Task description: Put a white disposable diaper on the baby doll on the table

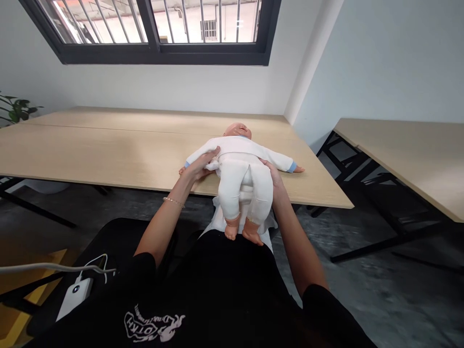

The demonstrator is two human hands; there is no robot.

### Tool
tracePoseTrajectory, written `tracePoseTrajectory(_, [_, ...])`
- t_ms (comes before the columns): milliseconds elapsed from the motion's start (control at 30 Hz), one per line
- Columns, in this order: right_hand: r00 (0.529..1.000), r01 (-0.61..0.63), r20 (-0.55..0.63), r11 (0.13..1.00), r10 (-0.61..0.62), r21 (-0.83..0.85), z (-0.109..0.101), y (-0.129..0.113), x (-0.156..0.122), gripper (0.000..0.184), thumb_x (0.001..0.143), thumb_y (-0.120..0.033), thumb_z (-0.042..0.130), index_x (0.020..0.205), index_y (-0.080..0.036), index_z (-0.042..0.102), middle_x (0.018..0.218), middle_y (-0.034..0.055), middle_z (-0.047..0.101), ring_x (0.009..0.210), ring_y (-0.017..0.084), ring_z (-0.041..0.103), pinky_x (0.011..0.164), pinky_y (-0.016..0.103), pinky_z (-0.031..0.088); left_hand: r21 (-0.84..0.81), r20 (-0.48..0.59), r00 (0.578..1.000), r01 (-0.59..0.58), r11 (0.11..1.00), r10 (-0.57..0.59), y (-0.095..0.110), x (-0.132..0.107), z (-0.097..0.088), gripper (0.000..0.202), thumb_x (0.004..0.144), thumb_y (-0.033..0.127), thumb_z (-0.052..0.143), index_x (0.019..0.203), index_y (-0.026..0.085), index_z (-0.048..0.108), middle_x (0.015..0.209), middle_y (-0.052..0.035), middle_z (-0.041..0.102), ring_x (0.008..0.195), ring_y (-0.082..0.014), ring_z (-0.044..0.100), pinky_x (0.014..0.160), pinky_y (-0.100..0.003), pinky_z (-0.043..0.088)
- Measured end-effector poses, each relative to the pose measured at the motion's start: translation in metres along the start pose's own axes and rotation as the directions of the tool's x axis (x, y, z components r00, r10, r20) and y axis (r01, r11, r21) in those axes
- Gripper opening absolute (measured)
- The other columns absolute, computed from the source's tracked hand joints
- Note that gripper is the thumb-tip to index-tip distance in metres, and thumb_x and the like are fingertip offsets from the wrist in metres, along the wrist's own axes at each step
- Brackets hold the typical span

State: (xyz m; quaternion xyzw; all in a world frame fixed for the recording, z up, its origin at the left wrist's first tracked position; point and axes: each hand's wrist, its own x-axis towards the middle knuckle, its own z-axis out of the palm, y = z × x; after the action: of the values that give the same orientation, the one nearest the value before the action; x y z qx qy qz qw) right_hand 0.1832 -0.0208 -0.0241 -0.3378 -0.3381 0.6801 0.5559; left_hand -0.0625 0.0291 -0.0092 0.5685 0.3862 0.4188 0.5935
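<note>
Baby doll (248,163): positioned face up at the near edge of the tabletop (119,150), torso supported, legs overhanging toward the person's lap. The head (235,129) points away, chin upward. Both arms are spread outward. Clothing consists of a white long-sleeved top (235,145) with blue cuffs (292,166) and white trousers (230,188); white material shows in the gap between the trouser legs. The feet (232,228) are bare, toes toward the person.

The left hand (205,163) is at one side of the doll's waist, fingers grasping it beside bunched white fabric. The right hand (273,176) contacts the opposite hip; its fingers are mostly hidden, so whether they are closed cannot be told.

Tabletop extent: broad to the left, with a seam running lengthwise; narrower to the right, ending at a corner beyond the doll's outstretched arm. The rear edge meets the wall (174,89) beneath a barred window (159,53). On the right, a floor gap separates a second table (409,159). On the left, below tabletop level, a black chair (119,237) carries a white power bank (74,297) with a cable attached.
</note>
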Motion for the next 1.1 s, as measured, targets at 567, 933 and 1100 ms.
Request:
tracePoseTrajectory(567, [0.986,-0.089,-0.13,0.988,0.105,0.128,0.006,0.004,-0.005,0.012,0.09,-0.023,0.062,0.099,-0.02,0.069,0.081,-0.0025,0.075,0.072,0.016,0.07,0.078,0.027,0.063,-0.07,-0.168,0.984,-0.064,0.996,0.052,-0.019,-0.006,-0.026,0.037,0.051,0.026,0.092,0.081,0.013,0.074,0.08,-0.0048,0.07,0.075,-0.0156,0.06,0.071,-0.03,0.047])
tracePoseTrajectory(933, [0.976,-0.099,-0.183,0.987,0.121,0.127,0.016,0.001,-0.014,0.013,0.094,-0.02,0.058,0.097,-0.02,0.07,0.079,-0.0025,0.075,0.07,0.016,0.068,0.073,0.026,0.061,0.224,0.12,0.991,-0.083,0.971,0.057,-0.01,-0.021,-0.044,0.061,0.051,0.022,0.093,0.108,0.015,0.071,0.104,-0.0078,0.071,0.101,-0.0221,0.064,0.091,-0.035,0.052])
tracePoseTrajectory(1100, [0.986,-0.084,-0.136,0.99,0.099,0.113,0.013,0.003,-0.011,0.012,0.091,-0.023,0.063,0.1,-0.02,0.07,0.082,-0.0025,0.076,0.073,0.017,0.067,0.081,0.026,0.061,0.458,0.016,0.966,-0.235,0.857,0.256,-0.02,-0.028,-0.041,0.037,0.071,0.033,0.078,0.103,0.015,0.073,0.108,-0.0082,0.072,0.101,-0.0231,0.062,0.096,-0.036,0.049])
